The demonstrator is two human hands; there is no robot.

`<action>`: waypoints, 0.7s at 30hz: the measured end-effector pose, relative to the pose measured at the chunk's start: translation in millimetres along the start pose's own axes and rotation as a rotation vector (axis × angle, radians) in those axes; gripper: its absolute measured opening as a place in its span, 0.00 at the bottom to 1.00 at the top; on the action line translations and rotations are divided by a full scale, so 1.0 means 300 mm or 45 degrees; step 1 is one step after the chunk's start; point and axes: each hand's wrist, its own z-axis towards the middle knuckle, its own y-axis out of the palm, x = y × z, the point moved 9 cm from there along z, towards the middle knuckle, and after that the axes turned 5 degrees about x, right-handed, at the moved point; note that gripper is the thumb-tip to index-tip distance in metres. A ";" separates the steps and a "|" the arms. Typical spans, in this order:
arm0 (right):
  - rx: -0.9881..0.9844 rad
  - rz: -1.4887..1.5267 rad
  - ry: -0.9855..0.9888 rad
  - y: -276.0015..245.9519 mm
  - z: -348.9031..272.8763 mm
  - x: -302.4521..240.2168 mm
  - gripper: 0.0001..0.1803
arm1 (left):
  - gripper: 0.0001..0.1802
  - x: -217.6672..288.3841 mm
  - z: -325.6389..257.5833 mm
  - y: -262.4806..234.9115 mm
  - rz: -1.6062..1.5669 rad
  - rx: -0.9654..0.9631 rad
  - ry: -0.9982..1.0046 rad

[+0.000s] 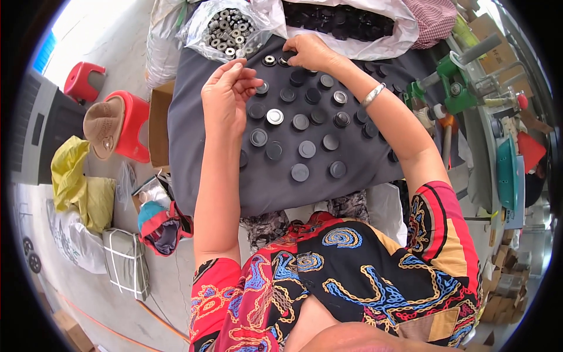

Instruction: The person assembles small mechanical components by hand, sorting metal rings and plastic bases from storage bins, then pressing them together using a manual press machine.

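Note:
Dozens of small round black and grey caps (307,149) lie spread on a dark grey cloth (199,129). Some show a metal ring on top, such as the bright silver-topped one (274,117). My right hand (312,54) reaches to the far side of the cloth, with thumb and fingers closed on a dark cap (285,59) that they partly cover. To the left, my left hand (230,88) is raised with loosely bent fingers apart, and nothing shows in it. Its fingertips are beside a metal-topped cap (262,88).
Beyond the hands sit a clear plastic bag of metal rings (230,36) and a white sack of black parts (340,22). A green metal press (457,85) stands at the right. Red stools (134,132), a cardboard box (160,126) and bags (126,264) are on the left.

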 end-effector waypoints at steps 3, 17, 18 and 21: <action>0.006 -0.001 -0.003 -0.026 0.020 -0.017 0.21 | 0.11 0.034 0.000 0.021 -0.008 0.001 0.004; -0.022 -0.429 -0.017 -0.054 0.057 0.102 0.19 | 0.11 0.000 0.073 0.120 -0.011 -0.099 -0.063; 0.058 -0.381 -0.056 -0.066 0.036 0.090 0.13 | 0.12 -0.010 0.085 0.130 -0.027 -0.136 -0.083; 0.304 -0.399 -0.102 -0.148 -0.034 0.027 0.15 | 0.15 -0.019 0.118 0.062 0.041 -0.046 -0.081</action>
